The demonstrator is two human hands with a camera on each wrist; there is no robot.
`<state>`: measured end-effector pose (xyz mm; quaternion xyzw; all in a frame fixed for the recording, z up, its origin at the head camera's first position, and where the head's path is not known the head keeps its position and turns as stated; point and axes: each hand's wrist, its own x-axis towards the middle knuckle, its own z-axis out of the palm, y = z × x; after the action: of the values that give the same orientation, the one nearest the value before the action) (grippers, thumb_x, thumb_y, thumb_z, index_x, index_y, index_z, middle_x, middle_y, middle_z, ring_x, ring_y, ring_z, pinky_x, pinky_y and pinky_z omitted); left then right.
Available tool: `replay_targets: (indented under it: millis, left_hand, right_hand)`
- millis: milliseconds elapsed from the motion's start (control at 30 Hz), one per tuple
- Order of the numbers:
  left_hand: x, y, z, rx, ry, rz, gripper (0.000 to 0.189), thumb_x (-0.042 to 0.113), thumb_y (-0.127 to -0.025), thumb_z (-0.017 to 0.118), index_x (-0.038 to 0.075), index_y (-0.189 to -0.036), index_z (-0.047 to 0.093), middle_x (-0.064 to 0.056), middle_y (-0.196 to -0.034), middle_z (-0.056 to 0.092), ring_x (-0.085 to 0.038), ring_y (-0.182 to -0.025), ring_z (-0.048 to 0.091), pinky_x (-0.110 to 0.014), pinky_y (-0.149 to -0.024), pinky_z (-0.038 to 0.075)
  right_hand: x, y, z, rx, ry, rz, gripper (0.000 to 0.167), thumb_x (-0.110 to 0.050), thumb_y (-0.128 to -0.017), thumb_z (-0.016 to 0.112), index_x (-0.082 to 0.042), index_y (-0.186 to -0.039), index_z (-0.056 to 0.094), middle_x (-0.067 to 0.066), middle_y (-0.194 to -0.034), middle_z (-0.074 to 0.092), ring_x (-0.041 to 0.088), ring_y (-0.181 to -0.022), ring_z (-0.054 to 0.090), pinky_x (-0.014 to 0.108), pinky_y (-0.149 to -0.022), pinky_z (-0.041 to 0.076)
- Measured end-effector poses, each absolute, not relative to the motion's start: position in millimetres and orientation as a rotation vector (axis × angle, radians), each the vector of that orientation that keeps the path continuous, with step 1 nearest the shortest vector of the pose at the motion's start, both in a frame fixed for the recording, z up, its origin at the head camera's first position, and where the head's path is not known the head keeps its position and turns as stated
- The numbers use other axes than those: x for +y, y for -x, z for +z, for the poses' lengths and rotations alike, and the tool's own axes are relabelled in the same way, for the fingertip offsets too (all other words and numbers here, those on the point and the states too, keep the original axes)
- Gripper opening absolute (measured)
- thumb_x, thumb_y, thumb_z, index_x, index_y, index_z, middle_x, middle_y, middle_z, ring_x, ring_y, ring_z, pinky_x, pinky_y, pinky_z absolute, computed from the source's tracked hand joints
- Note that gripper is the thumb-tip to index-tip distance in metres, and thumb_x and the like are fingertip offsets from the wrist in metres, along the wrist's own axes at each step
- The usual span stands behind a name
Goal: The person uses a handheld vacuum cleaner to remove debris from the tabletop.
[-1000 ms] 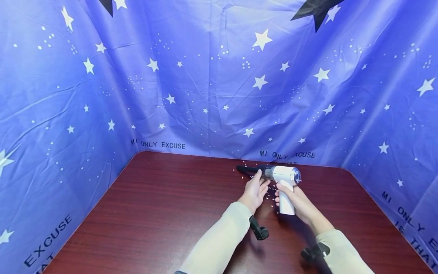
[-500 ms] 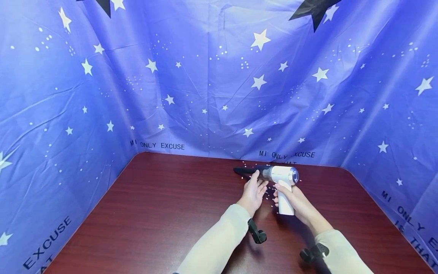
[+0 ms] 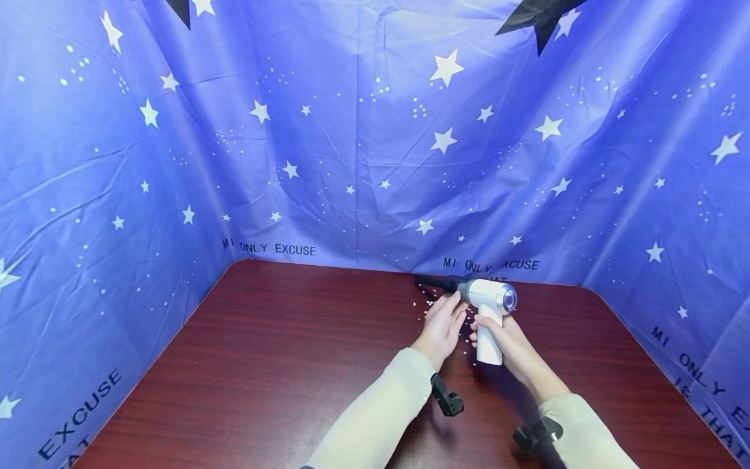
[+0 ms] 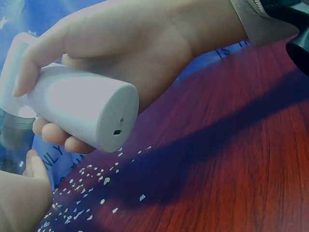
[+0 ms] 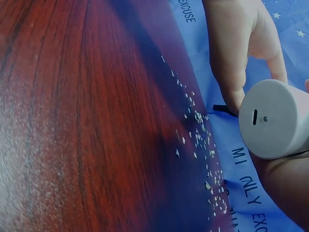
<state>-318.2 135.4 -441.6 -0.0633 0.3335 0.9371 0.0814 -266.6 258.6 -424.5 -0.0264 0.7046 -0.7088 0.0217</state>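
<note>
A white handheld vacuum [image 3: 492,296] with a black nozzle [image 3: 432,283] hovers over the far part of the dark red table [image 3: 281,365]. My right hand [image 3: 505,339] grips its handle [image 4: 82,113]; the handle's round base [image 5: 273,118] faces the wrist cameras. Beside the vacuum's clear front section, my left hand [image 3: 443,324] has its fingers fairly straight and fingertips touching or almost touching it. Small white crumbs [image 3: 430,306] lie scattered on the table under the nozzle, and the same crumbs [image 4: 91,186] show in the left wrist view and the crumbs [image 5: 200,130] in the right wrist view.
A blue star-printed cloth [image 3: 351,143] walls the table on the left, back and right. The nozzle tip is close to the back cloth. Wide bare wood stretches to the left and front of the hands.
The vacuum has shifted a little to the right and farther back, toward the cloth. My left hand moved along with it, staying by its front section.
</note>
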Motion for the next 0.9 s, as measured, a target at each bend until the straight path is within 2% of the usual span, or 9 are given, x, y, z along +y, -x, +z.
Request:
replay_targets:
  millis: [100,233,333,433,600,700,800,900]
  left_hand:
    - [135.8,318.5,-439.5,1.004,0.198,2.783,0.037,0.007,-0.098,0.064,-0.005,-0.132,0.054,-0.019,-0.125,0.061,-0.031,-0.123,0.056,-0.043,-0.114,0.038]
    - [136.2,319.6,-438.6,1.01,0.222,2.755,0.06,0.008,-0.099,0.063,-0.009,-0.149,0.033,-0.026,-0.133,0.056,-0.036,-0.129,0.052,-0.044,-0.113,0.038]
    - [136.0,320.8,-440.2,1.013,0.235,2.735,0.069,0.008,-0.1,0.061,-0.012,-0.152,0.021,-0.031,-0.138,0.052,-0.039,-0.132,0.049,-0.044,-0.113,0.039]
    - [135.6,321.9,-441.6,1.03,0.223,2.73,0.067,0.01,-0.101,0.06,-0.011,-0.152,0.021,-0.033,-0.14,0.049,-0.041,-0.133,0.047,-0.044,-0.113,0.039]
    - [134.7,322.5,-441.2,1.077,0.198,2.739,0.051,0.012,-0.104,0.056,-0.007,-0.147,0.037,-0.033,-0.138,0.05,-0.041,-0.134,0.046,-0.044,-0.114,0.037]
    - [134.1,322.8,-440.2,1.063,0.207,2.751,0.055,0.011,-0.103,0.056,-0.006,-0.15,0.033,-0.033,-0.139,0.049,-0.041,-0.135,0.045,-0.044,-0.114,0.037]
    - [134.4,322.9,-438.9,1.036,0.202,2.759,0.067,0.009,-0.102,0.058,-0.008,-0.154,0.02,-0.034,-0.142,0.046,-0.041,-0.136,0.043,-0.044,-0.114,0.036]
    - [136.0,321.8,-438.3,1.019,0.196,2.761,0.073,0.008,-0.1,0.061,-0.008,-0.155,0.016,-0.033,-0.143,0.045,-0.041,-0.136,0.043,-0.044,-0.115,0.036]
  right_hand:
    - [258.3,267.0,-424.7,2.179,0.079,-2.2,0.024,-0.013,-0.103,0.053,0.001,-0.119,0.042,0.003,-0.087,0.063,0.016,-0.074,0.067,0.035,-0.07,0.061]
    - [258.5,267.3,-424.5,2.161,0.099,-2.187,0.028,-0.014,-0.104,0.053,0.003,-0.121,0.041,0.003,-0.087,0.063,0.015,-0.075,0.066,0.035,-0.07,0.061]
    - [257.9,266.7,-425.3,2.142,0.112,-2.175,0.028,-0.015,-0.104,0.053,0.005,-0.121,0.042,0.004,-0.088,0.062,0.016,-0.075,0.066,0.034,-0.069,0.061]
    - [256.5,267.8,-427.5,2.126,0.137,-2.176,0.028,-0.016,-0.105,0.053,0.005,-0.12,0.044,0.008,-0.089,0.062,0.016,-0.075,0.066,0.033,-0.068,0.06]
    - [253.1,273.1,-431.0,2.103,0.166,-2.185,0.03,-0.016,-0.105,0.051,0.008,-0.122,0.042,0.008,-0.089,0.062,0.015,-0.075,0.065,0.032,-0.067,0.06]
    - [250.8,274.9,-431.3,2.1,0.171,-2.192,0.032,-0.016,-0.106,0.05,0.008,-0.124,0.041,0.006,-0.088,0.062,0.015,-0.076,0.065,0.034,-0.068,0.06]
    - [250.2,275.0,-430.6,2.117,0.169,-2.192,0.033,-0.016,-0.106,0.05,0.009,-0.125,0.04,0.006,-0.088,0.062,0.015,-0.076,0.066,0.034,-0.068,0.061]
    - [251.5,274.0,-430.1,2.137,0.149,-2.189,0.031,-0.016,-0.105,0.051,0.008,-0.123,0.04,0.008,-0.089,0.062,0.015,-0.075,0.066,0.034,-0.069,0.061]
